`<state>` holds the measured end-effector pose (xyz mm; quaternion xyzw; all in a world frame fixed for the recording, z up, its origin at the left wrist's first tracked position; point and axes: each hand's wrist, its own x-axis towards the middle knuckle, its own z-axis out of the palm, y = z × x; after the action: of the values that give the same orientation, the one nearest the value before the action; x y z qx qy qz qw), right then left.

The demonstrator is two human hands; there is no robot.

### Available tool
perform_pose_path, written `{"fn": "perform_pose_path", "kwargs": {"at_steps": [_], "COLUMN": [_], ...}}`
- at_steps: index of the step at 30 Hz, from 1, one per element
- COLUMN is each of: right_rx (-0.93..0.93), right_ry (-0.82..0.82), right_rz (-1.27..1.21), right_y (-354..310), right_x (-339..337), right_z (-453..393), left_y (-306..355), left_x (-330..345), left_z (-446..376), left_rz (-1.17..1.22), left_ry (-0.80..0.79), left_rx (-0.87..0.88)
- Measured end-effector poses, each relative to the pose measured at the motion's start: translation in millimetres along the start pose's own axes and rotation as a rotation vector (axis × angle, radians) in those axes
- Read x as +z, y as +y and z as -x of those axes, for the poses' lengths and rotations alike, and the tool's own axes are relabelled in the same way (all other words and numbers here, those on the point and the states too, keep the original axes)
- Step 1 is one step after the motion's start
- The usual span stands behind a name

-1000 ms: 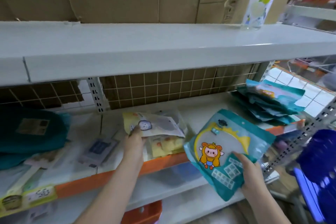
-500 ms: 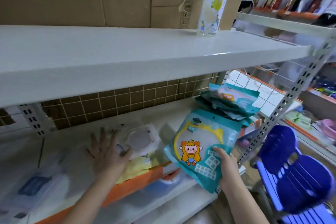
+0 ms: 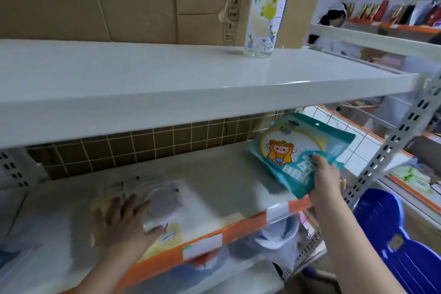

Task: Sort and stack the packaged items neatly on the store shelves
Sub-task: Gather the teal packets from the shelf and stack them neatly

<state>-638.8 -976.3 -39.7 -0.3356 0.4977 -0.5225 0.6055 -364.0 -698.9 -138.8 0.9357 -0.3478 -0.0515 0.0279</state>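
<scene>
A teal cartoon-printed pouch, seemingly light, floppy and slick, is pinched at its lower edge by the right hand, while clear-windowed packets are pressed flat beneath the left hand's spread fingers.

Soft, even overhead light; pale glare streaks the upper shelf edge, and motion blur smears everything toward seven o'clock.

Left hand flat, fingers spread, palm down, forearm reaching up from below. Right hand raised higher, fingers and thumb pinching.
</scene>
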Motion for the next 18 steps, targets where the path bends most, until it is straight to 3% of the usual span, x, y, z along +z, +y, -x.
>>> {"fn": "perform_pose_path", "kwargs": {"at_steps": [3, 10, 14, 18], "right_rx": [0.018, 0.059, -0.237, -0.516], "right_ry": [-0.018, -0.1, 0.023, 0.0], "right_rz": [0.064, 0.173, 0.662, 1.143], "right_y": [-23, -38, -25, -10], "right_x": [-6, -1, -4, -13], "right_z": [-49, -139, -157, -160], "left_y": [15, 34, 41, 43], "left_x": [13, 26, 29, 34], "left_z": [5, 21, 26, 31], "left_rz": [0.042, 0.054, -0.021, -0.053], "left_ry": [0.064, 0.374, 0.46, 0.447], "left_rx": [-0.117, -0.18, -0.171, -0.174]}}
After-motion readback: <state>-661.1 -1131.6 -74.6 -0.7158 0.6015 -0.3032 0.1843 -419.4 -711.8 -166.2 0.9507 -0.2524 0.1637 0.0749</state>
